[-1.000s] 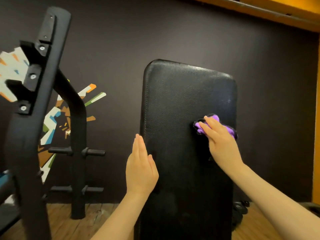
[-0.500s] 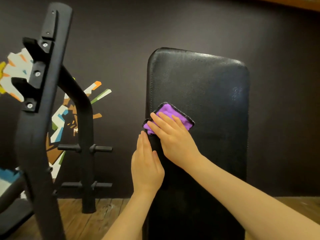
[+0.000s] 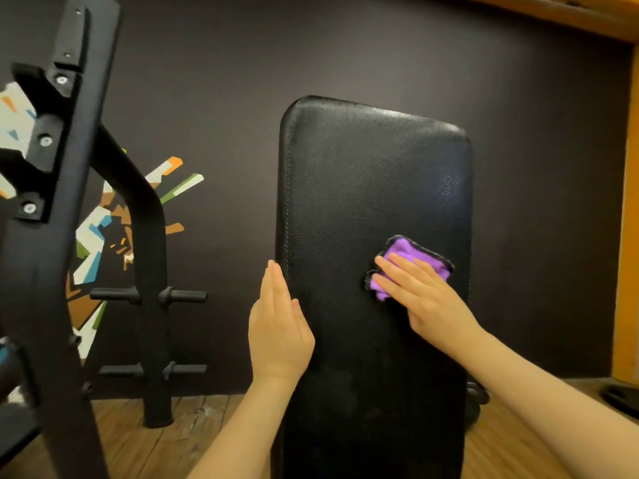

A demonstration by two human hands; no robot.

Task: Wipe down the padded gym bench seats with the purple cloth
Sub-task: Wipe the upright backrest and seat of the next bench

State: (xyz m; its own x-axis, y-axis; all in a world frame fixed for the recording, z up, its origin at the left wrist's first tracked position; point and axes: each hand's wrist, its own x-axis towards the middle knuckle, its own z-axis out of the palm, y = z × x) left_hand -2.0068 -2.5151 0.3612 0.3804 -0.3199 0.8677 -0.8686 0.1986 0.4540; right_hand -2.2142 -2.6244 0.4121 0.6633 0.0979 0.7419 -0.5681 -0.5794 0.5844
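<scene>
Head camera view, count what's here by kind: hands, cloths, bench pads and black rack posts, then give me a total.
Hands: 2, left, right
Cloths: 1, purple
Bench pads: 1
Rack posts: 2, near, far
Total: 6

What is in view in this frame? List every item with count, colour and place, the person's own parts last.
padded bench back: 1, black, upright at centre.
purple cloth: 1, purple with dark edging, flat on the pad's right half.
rack upright: 1, black with silver bolts, near left.
peg post: 1, black with side pegs, behind the upright.
wall mural: 1, white, orange, blue, green and brown, on the dark wall at left.
floor: wood, brown, along the bottom.
left hand: 1, fingers straight, against the pad's left edge.
right hand: 1, fingers straight, pressing the cloth.
</scene>
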